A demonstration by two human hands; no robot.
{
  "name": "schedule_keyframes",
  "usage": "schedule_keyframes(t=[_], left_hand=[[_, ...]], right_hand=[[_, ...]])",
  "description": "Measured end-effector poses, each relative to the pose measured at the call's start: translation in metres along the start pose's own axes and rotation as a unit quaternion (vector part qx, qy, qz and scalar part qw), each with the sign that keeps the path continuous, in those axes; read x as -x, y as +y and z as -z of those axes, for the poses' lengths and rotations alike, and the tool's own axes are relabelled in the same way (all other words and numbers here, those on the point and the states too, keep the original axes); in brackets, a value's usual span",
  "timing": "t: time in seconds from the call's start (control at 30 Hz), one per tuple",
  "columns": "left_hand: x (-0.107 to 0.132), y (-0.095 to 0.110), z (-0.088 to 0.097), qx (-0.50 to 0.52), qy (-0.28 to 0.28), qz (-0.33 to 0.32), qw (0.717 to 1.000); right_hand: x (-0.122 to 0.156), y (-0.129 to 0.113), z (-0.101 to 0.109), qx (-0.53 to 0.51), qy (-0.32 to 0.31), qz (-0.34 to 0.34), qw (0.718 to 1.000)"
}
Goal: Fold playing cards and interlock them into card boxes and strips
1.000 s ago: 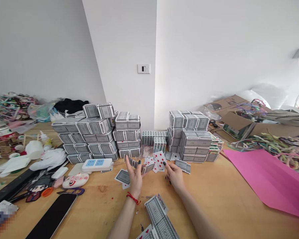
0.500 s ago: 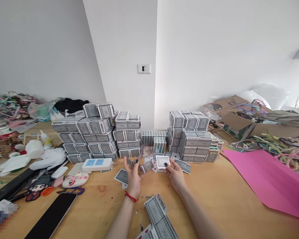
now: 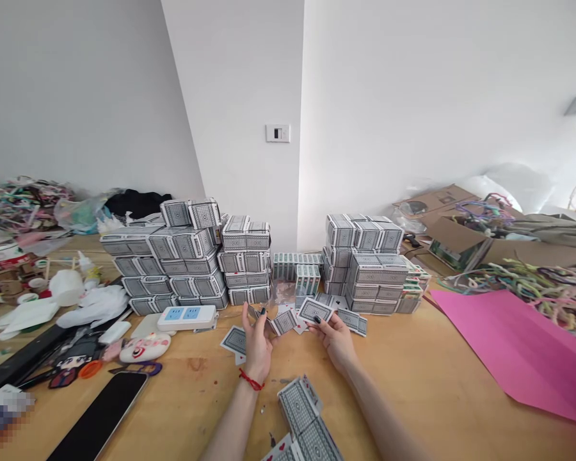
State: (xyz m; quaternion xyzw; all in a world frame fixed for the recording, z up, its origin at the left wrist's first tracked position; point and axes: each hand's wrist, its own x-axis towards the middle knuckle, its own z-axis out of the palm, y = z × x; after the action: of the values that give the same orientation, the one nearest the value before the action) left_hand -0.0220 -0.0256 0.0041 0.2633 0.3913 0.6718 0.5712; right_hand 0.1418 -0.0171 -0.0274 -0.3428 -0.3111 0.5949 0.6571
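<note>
My left hand (image 3: 258, 346) holds folded playing cards (image 3: 284, 322) with grey patterned backs between thumb and fingers. In my right hand (image 3: 338, 340) a flat playing card (image 3: 313, 310) is pinched by its lower right part, back side up. The two sets of cards are close together but seem apart. Loose playing cards (image 3: 234, 339) lie left of my left hand, and more cards (image 3: 352, 321) rest beyond my right hand. Nearer to me, between my forearms, sits a block of joined folded cards (image 3: 312, 422), with red hearts showing at one side.
Stacks of folded-card blocks (image 3: 173, 256) stand at the back left, and others (image 3: 378, 275) at the back right. Small green-and-white card boxes (image 3: 308, 278) are between them. A power strip (image 3: 187, 317), a phone (image 3: 100, 416) and pink paper (image 3: 509, 352) lie around.
The card in my right hand has turned and tilted; its grey pattern now shows, where a pale framed surface was seen before. My left hand has barely moved.
</note>
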Motion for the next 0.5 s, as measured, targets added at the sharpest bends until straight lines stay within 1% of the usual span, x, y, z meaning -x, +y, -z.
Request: schedule_keyframes(t=[0.27,0.5], left_hand=[[0.002,0.0004,-0.0012,-0.015,-0.009,-0.002,1.0],[-0.0002,-0.0018,-0.0008,-0.063,-0.001,-0.024,0.998]], right_hand=[[0.0015,-0.0001,-0.0023,0.012,-0.007,0.002,1.0],[0.0022,-0.004,-0.0048,0.038,0.011,0.015,0.999]])
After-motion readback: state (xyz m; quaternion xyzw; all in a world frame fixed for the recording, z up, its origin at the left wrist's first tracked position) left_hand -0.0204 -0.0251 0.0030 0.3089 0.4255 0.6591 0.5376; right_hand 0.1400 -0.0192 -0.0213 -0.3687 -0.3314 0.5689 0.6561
